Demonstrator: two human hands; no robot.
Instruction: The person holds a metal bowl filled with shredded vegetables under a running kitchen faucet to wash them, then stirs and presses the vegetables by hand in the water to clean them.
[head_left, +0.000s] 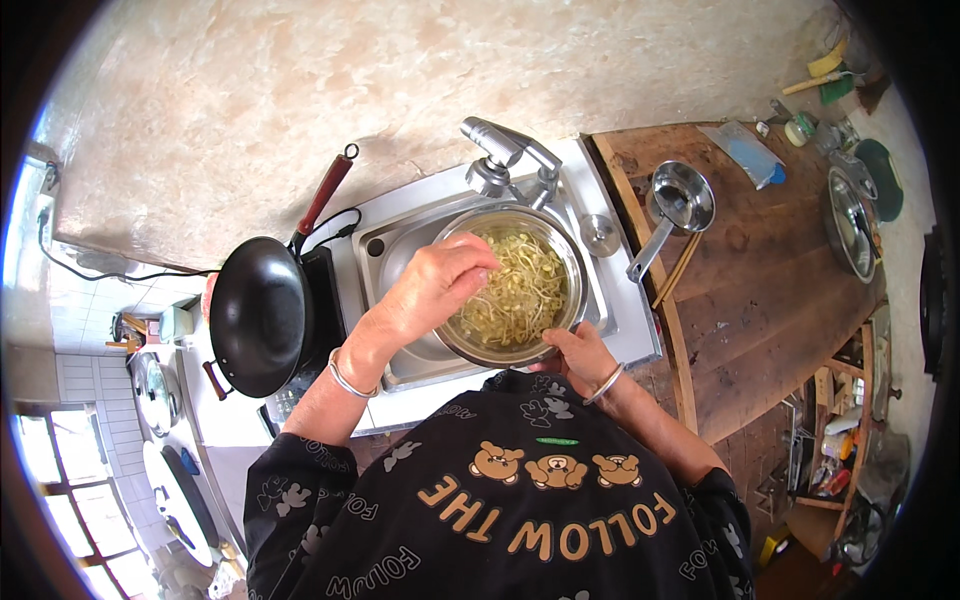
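Bean sprouts (517, 289) lie in a round metal basin (574, 259), which rests over the stainless steel sink (409, 367) under the faucet (491, 154). Over the left part of the basin is my left hand (450, 277), its thumb and fingertips pinched together by the sprouts; whether anything is between them cannot be told. My right hand (581, 356) grips the basin's near right rim, thumb on top, the other fingers partly hidden below. A bracelet circles each wrist.
A black wok (259, 315) with a red-brown handle stands left of the sink, on a dark cooker. On the wooden table (757, 300) to the right lie a metal ladle (682, 199), chopsticks (677, 270), a plastic bag (742, 154) and a metal bowl (851, 225). A small clear lid-like disc (600, 235) sits by the sink.
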